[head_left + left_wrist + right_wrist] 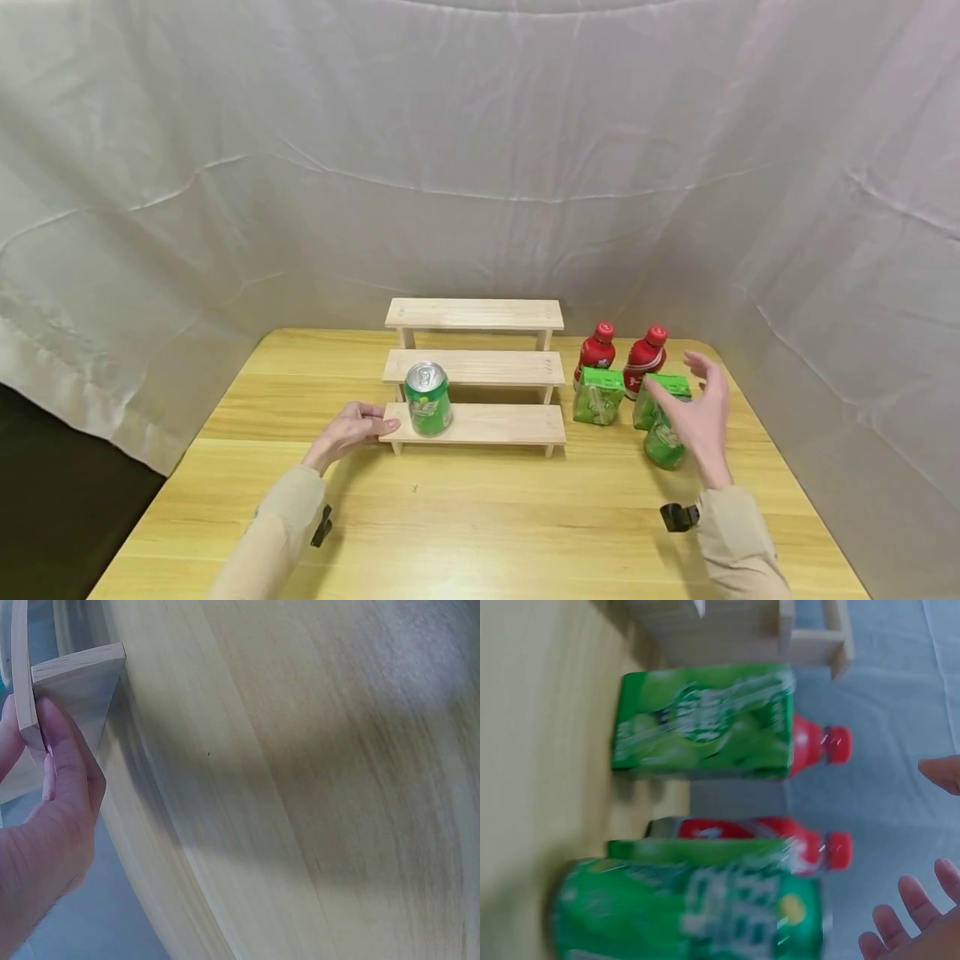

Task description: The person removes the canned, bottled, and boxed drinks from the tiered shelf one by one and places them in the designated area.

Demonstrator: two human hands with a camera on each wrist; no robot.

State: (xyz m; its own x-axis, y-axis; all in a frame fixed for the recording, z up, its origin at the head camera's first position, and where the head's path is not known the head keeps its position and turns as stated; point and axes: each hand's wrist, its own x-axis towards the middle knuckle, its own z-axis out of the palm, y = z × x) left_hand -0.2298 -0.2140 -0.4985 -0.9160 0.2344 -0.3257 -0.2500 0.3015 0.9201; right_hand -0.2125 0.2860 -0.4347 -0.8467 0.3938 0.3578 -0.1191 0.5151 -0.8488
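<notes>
My left hand (351, 432) grips the left end of the lowest step of a three-tier wooden shelf (498, 423); the left wrist view shows thumb and fingers pinching the board (24, 682). Upright on that step, toward its left end, stands a green soda can (429, 408). At the right, my right hand (705, 417) is spread, thumb and fingers apart, over a second green can (663, 448). In the right wrist view a gap separates the fingers (889, 926) from that can (682, 911). The hand partly covers this can in the head view.
Behind the second can are two green drink cartons, one left (598, 398) and one right (678, 386). Two red bottles with red caps, left (597, 354) and right (647, 357), stand behind the cartons. Grey-white curtains (480, 167) surround the wooden table (465, 533).
</notes>
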